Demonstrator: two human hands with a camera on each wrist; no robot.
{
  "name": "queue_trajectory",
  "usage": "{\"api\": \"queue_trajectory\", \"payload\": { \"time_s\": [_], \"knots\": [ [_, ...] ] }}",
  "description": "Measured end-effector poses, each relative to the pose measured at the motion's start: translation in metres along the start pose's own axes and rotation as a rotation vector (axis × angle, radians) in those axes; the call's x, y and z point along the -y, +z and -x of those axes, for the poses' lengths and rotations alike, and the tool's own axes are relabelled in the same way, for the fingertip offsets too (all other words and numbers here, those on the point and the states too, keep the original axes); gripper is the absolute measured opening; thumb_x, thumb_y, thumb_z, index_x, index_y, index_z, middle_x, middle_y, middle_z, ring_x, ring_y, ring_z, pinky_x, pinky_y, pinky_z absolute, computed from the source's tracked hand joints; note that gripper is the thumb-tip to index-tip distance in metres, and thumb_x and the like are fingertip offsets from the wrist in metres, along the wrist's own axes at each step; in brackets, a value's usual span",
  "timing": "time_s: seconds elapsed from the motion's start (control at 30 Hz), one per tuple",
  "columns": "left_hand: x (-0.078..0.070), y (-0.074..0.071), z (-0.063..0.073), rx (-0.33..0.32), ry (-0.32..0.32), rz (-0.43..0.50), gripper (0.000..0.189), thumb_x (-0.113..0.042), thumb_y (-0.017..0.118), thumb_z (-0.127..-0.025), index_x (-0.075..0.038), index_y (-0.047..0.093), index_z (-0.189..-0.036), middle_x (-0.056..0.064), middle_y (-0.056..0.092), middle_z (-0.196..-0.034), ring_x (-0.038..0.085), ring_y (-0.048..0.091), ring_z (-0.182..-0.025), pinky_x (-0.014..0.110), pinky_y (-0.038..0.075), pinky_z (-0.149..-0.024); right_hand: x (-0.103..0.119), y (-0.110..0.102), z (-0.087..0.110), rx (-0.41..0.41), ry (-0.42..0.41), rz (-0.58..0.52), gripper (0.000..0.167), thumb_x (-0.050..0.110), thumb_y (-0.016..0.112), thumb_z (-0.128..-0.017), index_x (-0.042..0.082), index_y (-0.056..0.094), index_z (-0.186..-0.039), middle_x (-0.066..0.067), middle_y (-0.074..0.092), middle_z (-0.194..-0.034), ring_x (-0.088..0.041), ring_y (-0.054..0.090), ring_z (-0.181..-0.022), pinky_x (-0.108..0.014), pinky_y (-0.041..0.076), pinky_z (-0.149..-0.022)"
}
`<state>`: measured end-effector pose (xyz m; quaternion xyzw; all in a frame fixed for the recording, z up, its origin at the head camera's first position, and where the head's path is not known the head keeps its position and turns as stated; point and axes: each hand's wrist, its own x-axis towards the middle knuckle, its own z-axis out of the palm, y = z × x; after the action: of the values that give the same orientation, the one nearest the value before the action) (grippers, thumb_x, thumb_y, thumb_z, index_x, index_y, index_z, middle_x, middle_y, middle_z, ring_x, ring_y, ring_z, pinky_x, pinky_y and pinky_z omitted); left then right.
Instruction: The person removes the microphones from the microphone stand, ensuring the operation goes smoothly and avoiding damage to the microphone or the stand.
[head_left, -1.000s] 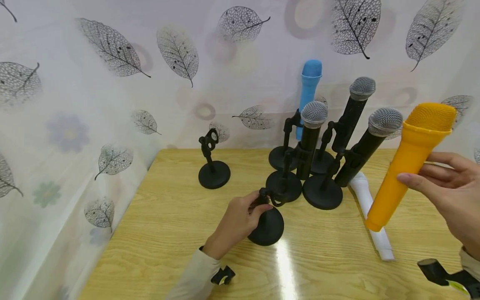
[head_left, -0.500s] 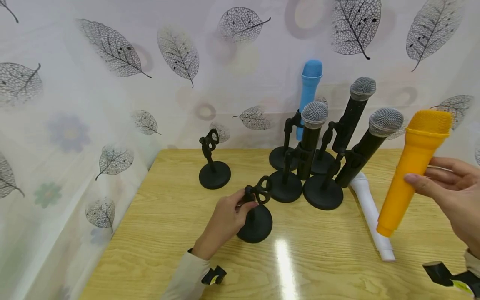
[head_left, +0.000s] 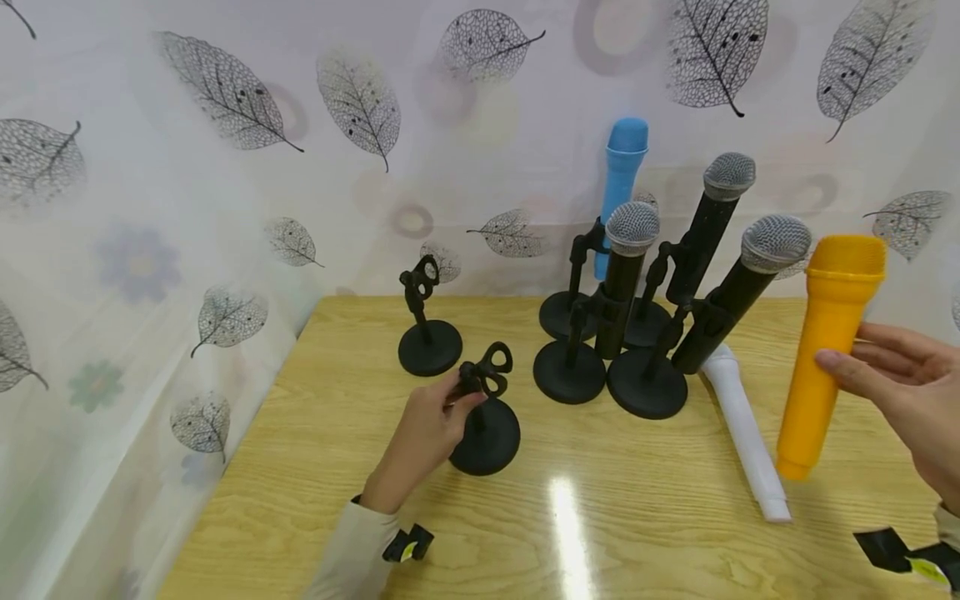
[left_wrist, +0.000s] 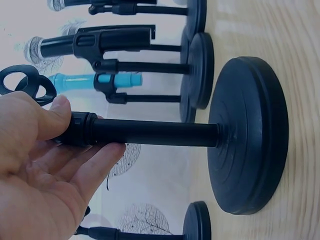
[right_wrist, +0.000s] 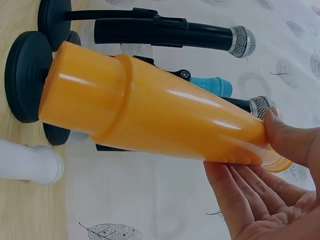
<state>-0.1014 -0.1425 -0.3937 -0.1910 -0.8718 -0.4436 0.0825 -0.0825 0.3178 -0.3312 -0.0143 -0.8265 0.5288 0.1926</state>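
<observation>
My left hand (head_left: 422,433) pinches the upper stem of a black desktop microphone stand (head_left: 489,437), whose clip at the top holds nothing. In the left wrist view the thumb and fingers sit just below the clip, and the round base (left_wrist: 248,135) is close to the table. My right hand (head_left: 911,383) grips a yellow microphone (head_left: 828,358) by its body, thumb in front, head up and slightly tilted. It hangs in the air to the right of a white microphone (head_left: 746,433) that lies on the table.
Black microphones (head_left: 621,296) and a blue microphone (head_left: 619,179) stand clipped in several stands at the back right. Another stand (head_left: 430,348), its clip bare, is at the back left. A leaf-print cloth (head_left: 450,150) hangs behind the wooden table (head_left: 315,467).
My left hand has moved left with the stand, and the stand's clip has turned. The yellow microphone in my right hand has lowered a little and become more upright.
</observation>
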Motion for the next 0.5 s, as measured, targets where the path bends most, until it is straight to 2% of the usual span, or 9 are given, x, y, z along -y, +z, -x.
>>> {"api": "queue_trajectory", "payload": {
  "time_s": [0.23,0.37,0.5],
  "knots": [
    [0.005,-0.01,0.001,-0.018,-0.014,-0.045,0.01,-0.01,0.065,-0.1,-0.006,0.067,-0.109,0.008,0.075,-0.099,0.019,0.073,-0.083,0.027,0.054,-0.065,-0.013,-0.002,-0.005,0.016,0.06,0.035,0.056,0.0,0.065,-0.097,0.0,0.046,-0.149,0.034,0.06,-0.096,0.017,0.06,-0.079,-0.005,0.048,-0.066],
    [0.008,-0.016,0.002,-0.017,-0.041,-0.044,0.008,-0.009,0.064,-0.101,-0.005,0.066,-0.108,0.012,0.074,-0.099,0.022,0.071,-0.081,0.027,0.052,-0.064,-0.02,-0.002,-0.008,0.028,0.112,0.094,0.06,0.007,0.066,-0.099,-0.004,0.04,-0.152,0.036,0.055,-0.095,0.019,0.057,-0.077,-0.005,0.048,-0.065],
    [0.01,-0.021,0.003,-0.018,-0.067,-0.052,0.008,-0.008,0.062,-0.102,-0.005,0.065,-0.109,0.013,0.074,-0.098,0.021,0.065,-0.072,0.027,0.049,-0.06,-0.029,-0.002,-0.01,0.048,0.17,0.168,0.067,0.019,0.067,-0.099,-0.008,0.036,-0.152,0.035,0.05,-0.094,0.02,0.055,-0.077,-0.006,0.047,-0.063]
  ]
}}
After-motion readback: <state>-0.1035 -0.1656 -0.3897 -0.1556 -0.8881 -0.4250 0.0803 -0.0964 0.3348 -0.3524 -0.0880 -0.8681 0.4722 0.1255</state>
